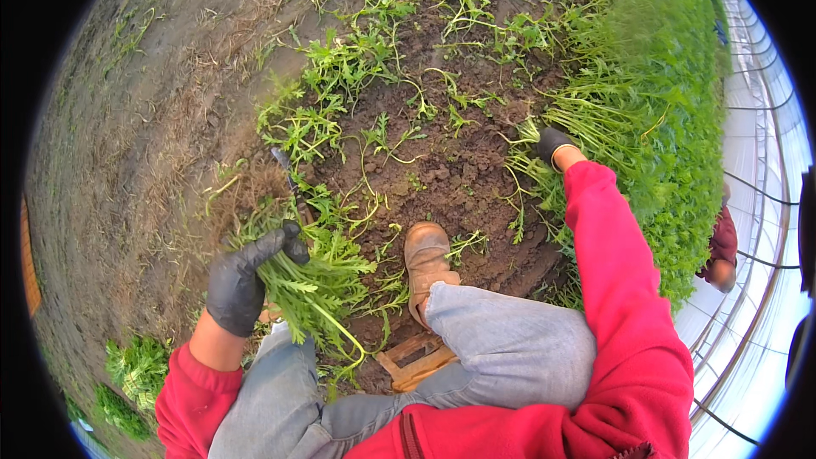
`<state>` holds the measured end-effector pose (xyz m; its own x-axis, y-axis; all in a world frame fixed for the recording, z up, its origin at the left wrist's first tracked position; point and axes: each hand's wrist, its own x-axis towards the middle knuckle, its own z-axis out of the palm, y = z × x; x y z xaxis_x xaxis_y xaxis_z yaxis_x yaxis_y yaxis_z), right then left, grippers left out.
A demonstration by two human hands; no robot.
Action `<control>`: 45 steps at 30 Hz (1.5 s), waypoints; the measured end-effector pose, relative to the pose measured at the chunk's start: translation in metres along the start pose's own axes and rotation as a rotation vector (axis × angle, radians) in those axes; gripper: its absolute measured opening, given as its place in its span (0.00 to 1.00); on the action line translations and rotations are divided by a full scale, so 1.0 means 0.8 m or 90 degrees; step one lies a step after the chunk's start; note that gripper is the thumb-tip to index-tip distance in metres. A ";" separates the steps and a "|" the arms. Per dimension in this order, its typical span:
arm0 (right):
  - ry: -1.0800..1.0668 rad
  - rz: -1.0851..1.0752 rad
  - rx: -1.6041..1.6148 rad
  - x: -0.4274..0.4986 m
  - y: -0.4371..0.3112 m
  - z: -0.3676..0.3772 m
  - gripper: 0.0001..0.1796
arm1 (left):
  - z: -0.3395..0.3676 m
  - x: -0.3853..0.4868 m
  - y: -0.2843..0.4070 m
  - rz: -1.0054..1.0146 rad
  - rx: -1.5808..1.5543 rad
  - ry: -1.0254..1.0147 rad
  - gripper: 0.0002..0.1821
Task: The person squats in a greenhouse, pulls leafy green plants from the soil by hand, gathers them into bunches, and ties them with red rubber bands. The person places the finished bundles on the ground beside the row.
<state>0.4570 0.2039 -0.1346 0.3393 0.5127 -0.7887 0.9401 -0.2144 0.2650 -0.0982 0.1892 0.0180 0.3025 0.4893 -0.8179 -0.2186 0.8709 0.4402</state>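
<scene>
My left hand (245, 277), in a black glove, is closed around a bunch of leafy green plants (319, 274) with soil-covered roots pointing up and away from me. A knife (284, 162) shows just beyond the bunch, its blade pointing away; whether my fingers hold its handle cannot be told. At the edge of the standing crop, my right hand (553, 145), also gloved in black, grips the base of some plant stems (528, 132), roots showing at its left side. Its fingertips are mostly hidden. Cut or pulled greens (350, 67) lie scattered over the soil between my hands.
A dense bed of the leafy crop (663, 140) fills the right side. Beyond it are a plastic greenhouse wall (752, 217) and another person (721, 242). My boot (426, 255) stands on the soil near a wooden frame (421, 363). Bundled greens (137, 370) lie at lower left.
</scene>
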 end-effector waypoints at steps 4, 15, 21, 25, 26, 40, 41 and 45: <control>0.016 -0.010 0.117 -0.047 -0.020 0.016 0.33 | -0.001 0.000 0.000 0.015 0.019 -0.009 0.18; 0.145 0.098 0.188 -0.087 -0.044 0.075 0.19 | 0.006 -0.006 0.001 0.042 0.008 -0.021 0.18; 0.034 0.012 0.182 -0.062 -0.050 0.043 0.19 | 0.009 -0.006 0.002 -0.003 0.022 -0.039 0.18; 0.171 -0.065 0.579 -0.082 -0.031 -0.057 0.13 | 0.013 -0.005 0.004 -0.058 0.005 -0.038 0.18; 0.225 -0.125 0.603 -0.086 -0.028 -0.080 0.13 | 0.014 -0.003 0.003 -0.062 0.000 -0.044 0.18; 0.054 -0.375 0.439 -0.088 -0.127 -0.137 0.16 | 0.037 0.040 -0.004 -0.060 -0.110 -0.203 0.19; 0.071 -0.454 0.524 -0.124 -0.139 -0.146 0.15 | 0.048 0.040 0.001 -0.029 -0.091 -0.213 0.19; -0.077 -0.516 0.849 -0.257 -0.204 -0.178 0.12 | 0.099 0.029 0.017 0.067 -0.105 -0.324 0.17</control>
<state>0.2389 0.2517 0.0633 -0.2901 0.7985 -0.5275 0.1341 -0.5118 -0.8485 -0.0202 0.2160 0.0341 0.6728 0.5690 -0.4728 -0.4018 0.8176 0.4124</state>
